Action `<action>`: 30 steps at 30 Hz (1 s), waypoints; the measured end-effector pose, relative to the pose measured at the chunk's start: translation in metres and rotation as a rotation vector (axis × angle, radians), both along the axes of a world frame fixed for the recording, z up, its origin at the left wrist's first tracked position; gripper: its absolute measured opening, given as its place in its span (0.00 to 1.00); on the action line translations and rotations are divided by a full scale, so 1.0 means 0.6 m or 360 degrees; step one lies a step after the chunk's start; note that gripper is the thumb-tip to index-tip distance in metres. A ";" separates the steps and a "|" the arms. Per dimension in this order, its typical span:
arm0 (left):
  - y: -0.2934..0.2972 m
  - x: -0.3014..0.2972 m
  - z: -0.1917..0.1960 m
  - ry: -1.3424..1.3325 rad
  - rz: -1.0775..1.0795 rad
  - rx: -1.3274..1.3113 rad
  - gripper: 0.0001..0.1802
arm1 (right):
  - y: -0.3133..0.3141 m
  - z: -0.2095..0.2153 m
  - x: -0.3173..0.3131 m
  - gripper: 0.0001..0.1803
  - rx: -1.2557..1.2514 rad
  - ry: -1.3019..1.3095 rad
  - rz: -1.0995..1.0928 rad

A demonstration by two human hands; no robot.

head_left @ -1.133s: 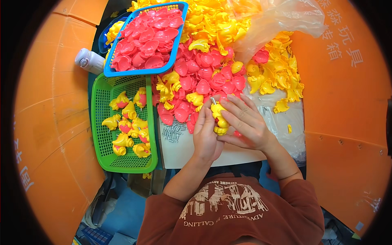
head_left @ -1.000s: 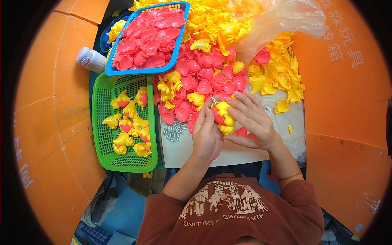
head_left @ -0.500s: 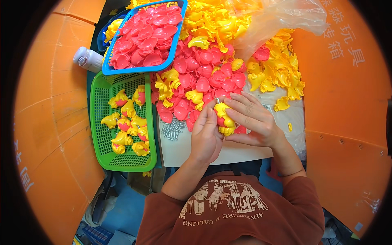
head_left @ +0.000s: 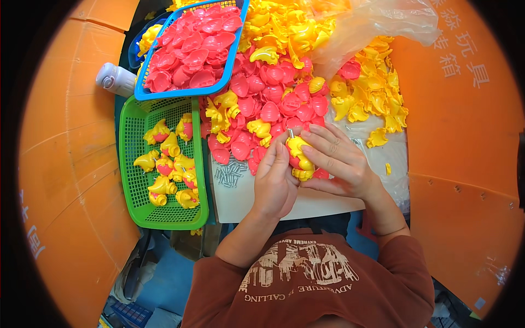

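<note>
yellow toy duck (head_left: pixel 298 158), both hands' grip

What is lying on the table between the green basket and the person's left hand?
A small heap of metal pins lies between green basket and left hand, in the head view.

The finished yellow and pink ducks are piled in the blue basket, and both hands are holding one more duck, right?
Not quite. The head view shows the finished yellow and pink ducks lying in the green basket, not the blue one. The blue basket holds only pink shell pieces. The rest is right: the left hand and the right hand both hold one more duck.
</note>
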State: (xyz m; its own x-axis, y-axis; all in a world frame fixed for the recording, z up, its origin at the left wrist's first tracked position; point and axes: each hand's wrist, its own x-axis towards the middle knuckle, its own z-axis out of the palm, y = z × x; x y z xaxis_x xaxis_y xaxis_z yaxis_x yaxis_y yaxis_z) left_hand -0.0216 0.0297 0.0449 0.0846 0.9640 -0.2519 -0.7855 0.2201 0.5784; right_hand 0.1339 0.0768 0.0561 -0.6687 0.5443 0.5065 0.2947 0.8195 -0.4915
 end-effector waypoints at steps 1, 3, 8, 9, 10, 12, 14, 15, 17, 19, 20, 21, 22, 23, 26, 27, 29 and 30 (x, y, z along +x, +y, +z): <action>0.000 0.000 0.001 -0.0009 0.0016 -0.0003 0.23 | -0.001 -0.002 -0.001 0.34 0.0000 0.0000 0.0000; -0.001 0.001 0.003 -0.0019 0.0031 -0.0007 0.24 | -0.004 -0.006 -0.006 0.35 -0.0070 0.0017 -0.0039; -0.007 0.002 0.008 0.0087 0.0063 0.0077 0.23 | -0.004 -0.012 -0.010 0.37 -0.0070 0.0032 -0.0019; -0.008 0.001 0.006 0.0087 0.0060 0.0078 0.23 | -0.004 -0.012 -0.010 0.38 -0.0080 0.0055 -0.0009; -0.008 0.000 -0.001 0.0183 0.0025 0.0131 0.24 | -0.003 -0.013 -0.010 0.38 -0.0076 0.0057 -0.0010; -0.007 -0.001 -0.009 0.0281 -0.0012 0.0189 0.25 | -0.003 -0.014 -0.008 0.36 -0.0098 0.0036 0.0021; -0.009 -0.001 -0.012 0.0263 -0.0039 0.0275 0.27 | -0.012 -0.024 -0.012 0.34 -0.0385 0.0475 -0.0084; -0.008 0.000 -0.015 0.0263 -0.0044 0.0283 0.27 | -0.017 -0.026 -0.018 0.31 -0.0676 0.0915 -0.0184; -0.011 0.002 -0.021 0.0281 -0.0026 0.0456 0.27 | -0.020 -0.023 -0.031 0.22 -0.0991 0.1380 -0.0371; -0.015 0.004 -0.028 0.0289 -0.0039 0.0480 0.27 | -0.008 -0.020 -0.008 0.18 -0.1891 0.1056 -0.0172; -0.017 0.005 -0.032 0.0381 0.0013 0.0571 0.28 | -0.011 -0.017 -0.014 0.14 -0.1900 0.1106 -0.0191; -0.017 0.007 -0.038 0.0473 0.0068 0.0662 0.28 | -0.012 -0.019 -0.019 0.14 -0.1893 0.1112 -0.0198; -0.014 0.011 -0.047 0.0511 0.0091 0.0712 0.28 | -0.013 -0.024 -0.024 0.13 -0.1671 0.1193 -0.0205; -0.014 0.015 -0.052 0.0510 0.0089 0.0713 0.28 | -0.015 -0.028 -0.028 0.11 -0.1448 0.1268 -0.0210; -0.010 0.023 -0.052 0.0511 0.0170 0.0694 0.28 | -0.022 -0.034 -0.037 0.09 -0.1040 0.1244 -0.0345; -0.009 0.024 -0.049 0.0522 0.0193 0.0710 0.28 | -0.025 -0.033 -0.040 0.09 -0.1040 0.1244 -0.0343; -0.010 0.024 -0.047 0.0532 0.0212 0.0723 0.27 | -0.031 -0.033 -0.051 0.09 -0.1201 0.1355 -0.0508; -0.012 0.024 -0.046 0.0692 0.0245 0.0768 0.27 | -0.033 -0.031 -0.054 0.09 -0.1201 0.1356 -0.0510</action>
